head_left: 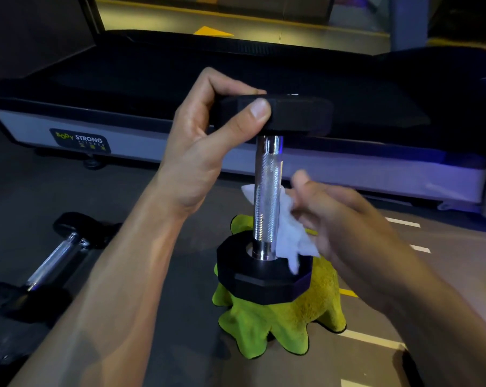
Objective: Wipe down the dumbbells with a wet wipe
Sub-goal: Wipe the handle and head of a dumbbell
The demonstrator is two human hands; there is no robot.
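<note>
A black dumbbell with a knurled chrome handle stands upright, its lower head resting on a green cloth. My left hand grips the upper head from the left, thumb across its side. My right hand presses a white wet wipe against the right side of the handle; the wipe wraps partly behind the bar and hangs down onto the lower head.
A second dumbbell lies on the grey floor at the left. A treadmill with a "Body Strong" label runs across the back. White and yellow floor lines show at the right.
</note>
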